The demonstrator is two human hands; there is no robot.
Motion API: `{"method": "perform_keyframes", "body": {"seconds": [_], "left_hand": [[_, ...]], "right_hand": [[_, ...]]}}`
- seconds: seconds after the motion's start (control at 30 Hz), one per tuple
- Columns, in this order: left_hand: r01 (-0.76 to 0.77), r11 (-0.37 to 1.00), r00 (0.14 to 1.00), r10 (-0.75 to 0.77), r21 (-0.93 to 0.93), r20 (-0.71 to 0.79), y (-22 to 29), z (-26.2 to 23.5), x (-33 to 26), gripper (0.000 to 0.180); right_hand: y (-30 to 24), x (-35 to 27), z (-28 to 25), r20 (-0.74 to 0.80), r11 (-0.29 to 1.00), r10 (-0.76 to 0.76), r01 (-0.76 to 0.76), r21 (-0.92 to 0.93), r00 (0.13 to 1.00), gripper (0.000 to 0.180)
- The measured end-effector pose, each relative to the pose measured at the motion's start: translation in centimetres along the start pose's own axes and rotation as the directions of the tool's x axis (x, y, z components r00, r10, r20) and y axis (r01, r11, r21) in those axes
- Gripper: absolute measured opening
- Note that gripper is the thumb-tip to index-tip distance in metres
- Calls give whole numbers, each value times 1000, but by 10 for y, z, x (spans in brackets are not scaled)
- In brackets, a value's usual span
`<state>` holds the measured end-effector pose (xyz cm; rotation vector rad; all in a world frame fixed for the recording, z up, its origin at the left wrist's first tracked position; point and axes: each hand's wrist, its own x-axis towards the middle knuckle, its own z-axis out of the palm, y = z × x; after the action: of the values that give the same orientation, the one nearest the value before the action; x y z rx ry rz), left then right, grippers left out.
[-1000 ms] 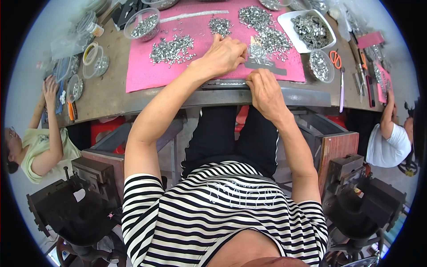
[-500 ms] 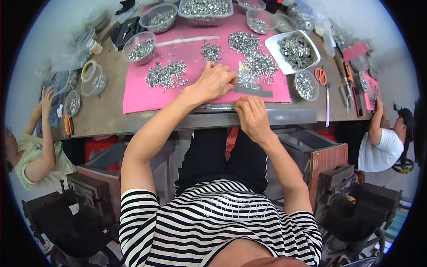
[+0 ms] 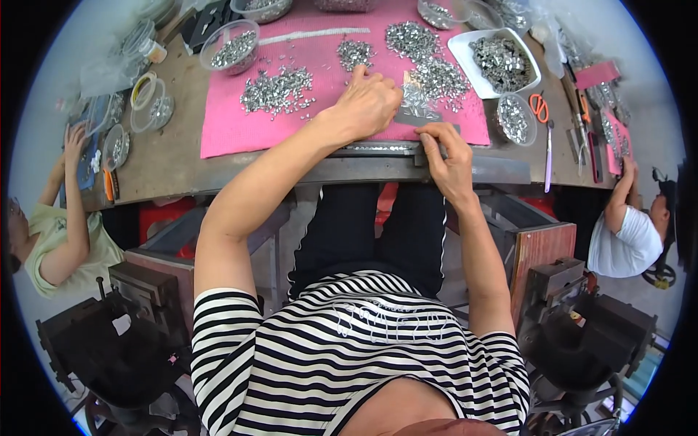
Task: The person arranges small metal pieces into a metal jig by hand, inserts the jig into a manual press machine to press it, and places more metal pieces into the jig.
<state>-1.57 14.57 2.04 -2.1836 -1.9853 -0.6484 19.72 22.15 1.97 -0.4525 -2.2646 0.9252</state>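
Note:
My left hand (image 3: 367, 104) lies curled on the pink mat (image 3: 225, 131), its fingers closed over small silver metal parts beside a loose heap (image 3: 429, 76). My right hand (image 3: 447, 149) pinches a narrow metal strip (image 3: 385, 147) that runs along the mat's front edge. A second grey strip (image 3: 418, 114) lies on the mat between the two hands. More piles of silver parts (image 3: 276, 91) are spread over the mat to the left.
A white tray (image 3: 531, 62) and several clear bowls (image 3: 231, 47) hold more parts. Orange scissors (image 3: 539, 107) lie at the right. One person sits at the table's left end (image 3: 54, 232), another at its right end (image 3: 629, 232). Dark machines (image 3: 109, 341) stand beside my legs.
The view has shifted downward, so the table sits higher in the picture. My left hand stays on the mat by the heap; my right hand stays at the strip on the front edge.

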Motion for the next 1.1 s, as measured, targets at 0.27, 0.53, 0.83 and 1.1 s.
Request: {"method": "perform_keyframes", "body": {"seconds": [0.27,0.53,0.83,1.1], "left_hand": [[18,996,998,-23,88,53,5,1,-12,12],[-61,997,984,53,38,172,4,-10,-3,13],[-95,981,970,53,171,235,27,-15,0,16],[-110,994,990,110,-8,87,25,-6,11,15]], "right_hand": [[52,81,-38,-75,972,-122,103,-213,990,10],[119,161,-21,15,856,-93,87,-509,996,15],[135,170,-6,79,655,-203,195,-730,976,13],[123,158,-10,-58,846,-157,104,-523,986,12]]}}
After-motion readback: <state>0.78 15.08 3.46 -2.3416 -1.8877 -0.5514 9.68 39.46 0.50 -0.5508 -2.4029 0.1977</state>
